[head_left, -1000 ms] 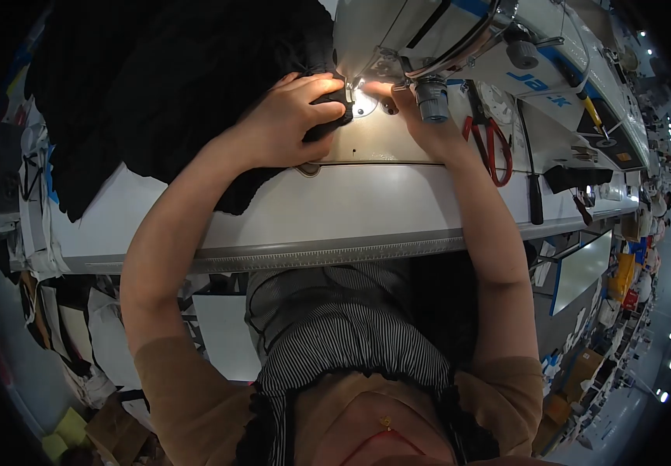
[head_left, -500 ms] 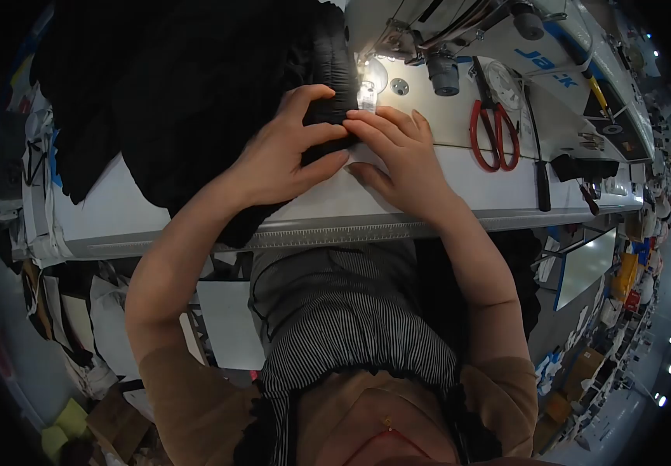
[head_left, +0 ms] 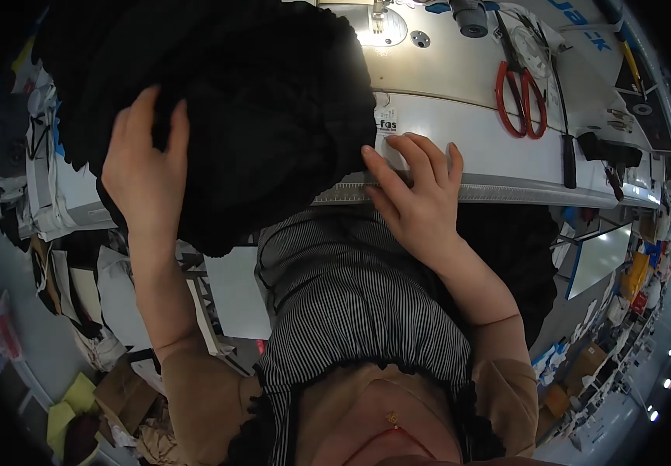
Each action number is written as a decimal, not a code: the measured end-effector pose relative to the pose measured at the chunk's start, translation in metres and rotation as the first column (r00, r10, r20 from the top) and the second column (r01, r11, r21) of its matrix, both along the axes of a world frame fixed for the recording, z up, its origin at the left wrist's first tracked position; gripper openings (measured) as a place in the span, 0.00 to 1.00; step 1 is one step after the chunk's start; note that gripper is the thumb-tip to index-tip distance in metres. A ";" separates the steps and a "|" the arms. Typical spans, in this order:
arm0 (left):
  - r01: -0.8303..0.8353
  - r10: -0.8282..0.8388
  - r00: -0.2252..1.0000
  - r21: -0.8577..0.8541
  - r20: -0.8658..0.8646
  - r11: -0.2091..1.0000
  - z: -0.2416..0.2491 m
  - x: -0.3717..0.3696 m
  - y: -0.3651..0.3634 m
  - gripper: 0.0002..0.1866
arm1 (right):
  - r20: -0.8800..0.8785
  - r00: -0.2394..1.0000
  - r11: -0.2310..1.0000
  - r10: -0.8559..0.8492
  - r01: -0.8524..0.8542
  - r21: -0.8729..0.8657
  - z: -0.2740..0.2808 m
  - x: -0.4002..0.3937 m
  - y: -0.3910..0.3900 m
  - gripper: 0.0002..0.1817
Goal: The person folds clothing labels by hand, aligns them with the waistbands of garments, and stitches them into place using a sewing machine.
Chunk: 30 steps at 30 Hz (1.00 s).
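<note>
A black gathered garment (head_left: 273,116) lies bunched over the left part of the sewing table, its near edge hanging past the table front. On its left side rests my left hand (head_left: 145,171), thumb and fingers apart with dark cloth between them. My right hand (head_left: 421,194) is by the garment's right edge, fingers spread, the index fingertip at or just touching the cloth. A small white label (head_left: 386,124) with dark print sticks out from that edge, just above my right fingers. The sewing machine's lit needle area (head_left: 382,27) is beyond the cloth.
Red-handled scissors (head_left: 520,101) lie on the machine bed at right, with a dark-handled tool (head_left: 568,159) beside them. A ruler strip (head_left: 498,193) runs along the table's front edge. Small metal parts (head_left: 619,120) sit farther right.
Both hands have come away from the needle area, the left one moving far left and the right one nearer the table edge. The garment now spreads toward me, and its label shows.
</note>
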<state>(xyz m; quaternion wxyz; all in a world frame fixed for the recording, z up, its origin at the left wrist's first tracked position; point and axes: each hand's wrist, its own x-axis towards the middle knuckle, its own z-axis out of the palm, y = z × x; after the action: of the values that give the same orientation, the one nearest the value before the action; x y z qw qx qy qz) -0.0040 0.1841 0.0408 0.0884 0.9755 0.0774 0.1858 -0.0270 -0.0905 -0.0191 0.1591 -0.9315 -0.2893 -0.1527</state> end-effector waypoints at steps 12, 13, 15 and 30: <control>0.044 -0.583 0.806 -0.992 0.104 -0.116 -0.042 -0.084 -0.023 0.22 | -0.153 0.973 0.935 -0.172 0.210 0.285 -0.004 -0.026 0.043 0.31; 0.091 -0.605 0.698 -0.886 0.382 -0.454 -0.064 -0.107 -0.043 0.23 | -0.117 0.985 0.926 -0.125 0.158 0.343 -0.009 -0.027 0.042 0.32; 0.084 -0.512 0.566 -0.662 0.647 -0.745 -0.093 -0.124 -0.063 0.24 | -0.121 0.984 0.924 -0.131 0.166 0.345 -0.005 -0.039 0.024 0.32; -0.194 -0.347 0.937 -0.863 -0.024 -0.466 -0.071 -0.124 -0.125 0.35 | -0.266 0.953 0.819 -0.147 0.268 0.507 0.011 -0.155 -0.100 0.30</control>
<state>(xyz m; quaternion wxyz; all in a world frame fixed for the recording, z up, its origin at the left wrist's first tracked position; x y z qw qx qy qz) -0.1285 0.0589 -0.0298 0.8773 0.4400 0.1347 -0.1364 -0.1824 -0.1908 -0.0077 0.4260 -0.8864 -0.1120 -0.1423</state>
